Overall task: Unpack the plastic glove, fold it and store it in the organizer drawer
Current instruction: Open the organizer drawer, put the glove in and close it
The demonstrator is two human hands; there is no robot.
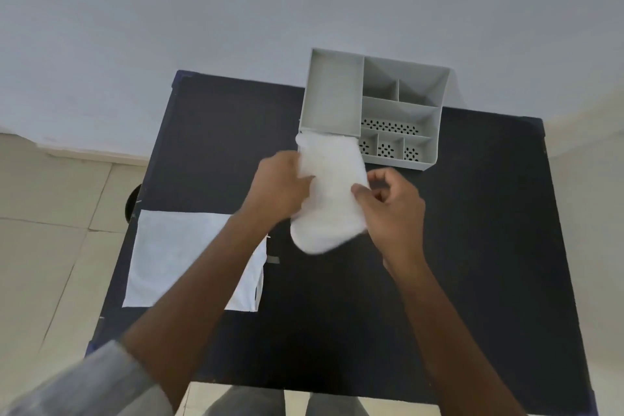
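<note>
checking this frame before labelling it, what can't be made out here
- Head view: the white glove is motion-blurred; its folds and edges don't show.
- Left hand and right hand cover its sides, so the grip is unclear.
- The organizer shows only open compartments from above; any drawer front is out of sight.
- The left forearm hides part of the flat packaging.

White cloth (175, 257) lies on black table (472, 246).

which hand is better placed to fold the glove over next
Probably the right hand: its fingertips pinch the glove at its right edge, free to swing it across, while the left hand lies on the other edge.
</note>
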